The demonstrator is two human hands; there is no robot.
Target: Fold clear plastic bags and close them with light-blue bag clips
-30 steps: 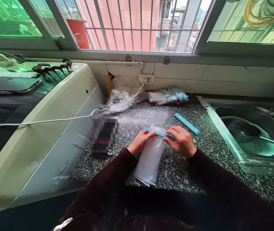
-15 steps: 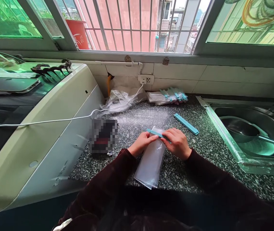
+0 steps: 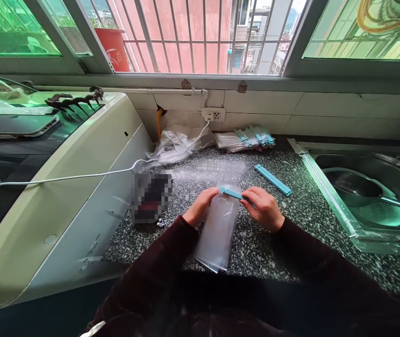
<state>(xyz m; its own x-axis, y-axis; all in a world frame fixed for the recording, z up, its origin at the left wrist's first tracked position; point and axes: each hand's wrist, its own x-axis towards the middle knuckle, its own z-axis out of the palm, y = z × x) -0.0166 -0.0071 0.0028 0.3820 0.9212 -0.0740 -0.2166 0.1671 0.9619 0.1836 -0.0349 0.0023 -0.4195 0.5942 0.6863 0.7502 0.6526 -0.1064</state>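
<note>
Pale blue plastic, smooth and stiff-looking, forms the slim straight strip point(image 3: 231, 192) that you hold slantwise across the upper end of a long clear plastic bag point(image 3: 217, 229). Your right hand point(image 3: 265, 208) is closed narrowly on the strip's right end, thumb and fingers pinched together, which probably lets you steer its whole length from one side. Your left hand point(image 3: 202, 206) is curled at the bag's upper left edge, near the rounded free end of the strip; its fingers are partly hidden, so I can't tell whether they grip the film or only steady it. The bag is flat, limp and cloudy with reflections, and its offset lower corners suggest more than one layer. It stretches from your hands towards the near edge of the speckled black-and-white stone counter point(image 3: 256, 252), likely so the slippery film has some support.

Beyond your right hand lies a neat bundle of straight pale blue plastic strips point(image 3: 273, 179), apart from the bag but seemingly within easy reach. Against the tiled wall, a flat stack of clear bags with blue strips across them point(image 3: 245, 139) sits out of your way. To its left, crumpled transparent plastic film point(image 3: 179, 146) makes a loose, shiny heap.
</note>
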